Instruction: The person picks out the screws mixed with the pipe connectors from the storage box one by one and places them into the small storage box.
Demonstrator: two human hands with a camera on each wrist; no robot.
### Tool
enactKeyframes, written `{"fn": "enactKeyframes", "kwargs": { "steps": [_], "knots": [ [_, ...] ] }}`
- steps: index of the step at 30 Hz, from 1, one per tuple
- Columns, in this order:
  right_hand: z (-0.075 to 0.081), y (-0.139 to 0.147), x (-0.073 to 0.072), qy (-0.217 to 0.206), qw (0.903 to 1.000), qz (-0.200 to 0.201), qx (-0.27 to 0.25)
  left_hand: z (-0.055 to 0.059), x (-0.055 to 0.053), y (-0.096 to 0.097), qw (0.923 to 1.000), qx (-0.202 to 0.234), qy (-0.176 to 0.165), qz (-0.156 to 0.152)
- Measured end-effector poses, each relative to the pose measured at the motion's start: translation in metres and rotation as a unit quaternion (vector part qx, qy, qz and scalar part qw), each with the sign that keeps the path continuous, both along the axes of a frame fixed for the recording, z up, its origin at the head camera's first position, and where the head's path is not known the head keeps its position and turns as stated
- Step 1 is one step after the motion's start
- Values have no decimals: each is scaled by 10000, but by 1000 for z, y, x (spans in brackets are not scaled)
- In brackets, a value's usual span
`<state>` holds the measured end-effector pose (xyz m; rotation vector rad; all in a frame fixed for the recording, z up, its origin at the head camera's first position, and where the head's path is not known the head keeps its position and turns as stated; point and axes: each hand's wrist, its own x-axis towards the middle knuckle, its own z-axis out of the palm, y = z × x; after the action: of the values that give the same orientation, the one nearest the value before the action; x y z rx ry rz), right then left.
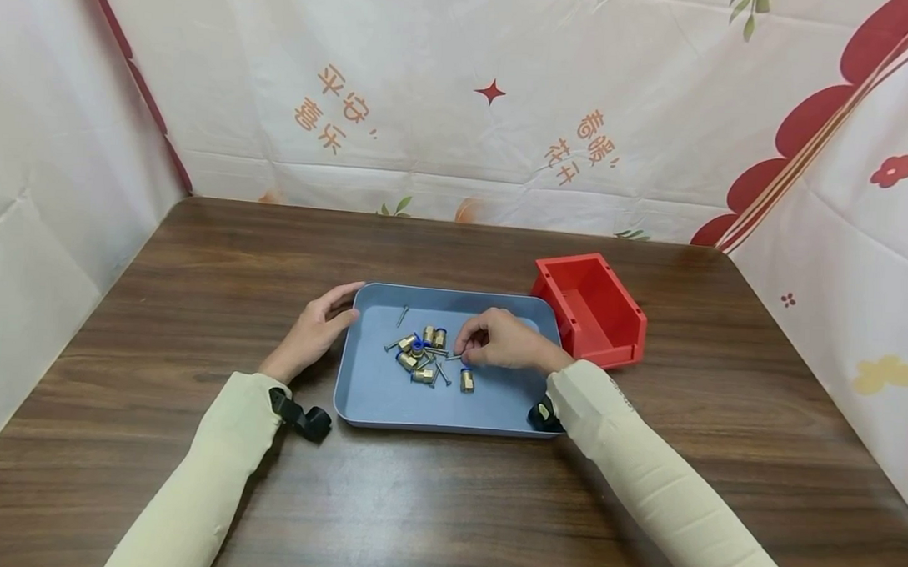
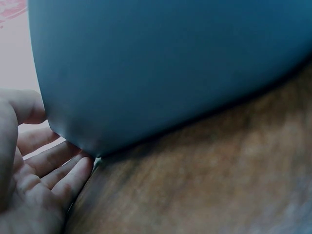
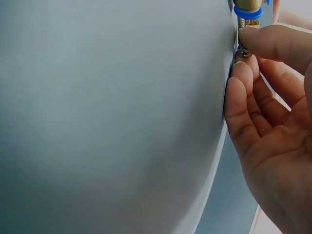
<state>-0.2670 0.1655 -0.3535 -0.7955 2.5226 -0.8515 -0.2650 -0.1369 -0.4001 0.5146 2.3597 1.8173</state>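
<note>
My right hand (image 1: 503, 339) is over the blue-grey tray (image 1: 397, 413), its thumb and fingertips pinching a screw (image 3: 245, 53). The cross-slotted head of this screw shows in the right wrist view. Left of the fingers, several brass fittings with blue collars (image 1: 423, 376) lie heaped with several loose screws (image 1: 442, 373). One brass fitting (image 1: 467, 381) lies apart, just below the right hand. A single screw (image 1: 403, 316) rests near the tray's back left. At the tray's left end, my left hand (image 1: 313, 333) touches the outer wall with thumb and fairly straight fingers.
A red open-fronted bin (image 1: 624, 356) stands against the tray's back right corner. The brown wooden table (image 1: 386, 498) extends around both. Printed white cloth (image 1: 444, 133) hangs behind the table and along its sides. Each wrist wears a black camera (image 1: 314, 425).
</note>
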Motion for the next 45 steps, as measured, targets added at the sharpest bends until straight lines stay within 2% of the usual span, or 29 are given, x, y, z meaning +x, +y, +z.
{"fn": "enactKeyframes", "kwargs": {
  "steps": [3, 10, 21, 35, 45],
  "knots": [
    [1, -1, 0, 1, 9999, -116, 82, 1, 0, 0, 10000, -35, -25, 18],
    [1, 1, 1, 80, 9999, -57, 64, 2, 0, 2, 10000, -2, -44, -42],
    [-1, 2, 0, 40, 9998, -182, 62, 0, 4, -1, 9999, -58, -113, 48],
    [18, 16, 0, 481, 9972, -560, 93, 3, 2, 0, 9999, -84, -56, 62],
    [27, 21, 2, 604, 9960, -663, -11, 2, 2, 1, 10000, -39, -10, 37]
  ]
}}
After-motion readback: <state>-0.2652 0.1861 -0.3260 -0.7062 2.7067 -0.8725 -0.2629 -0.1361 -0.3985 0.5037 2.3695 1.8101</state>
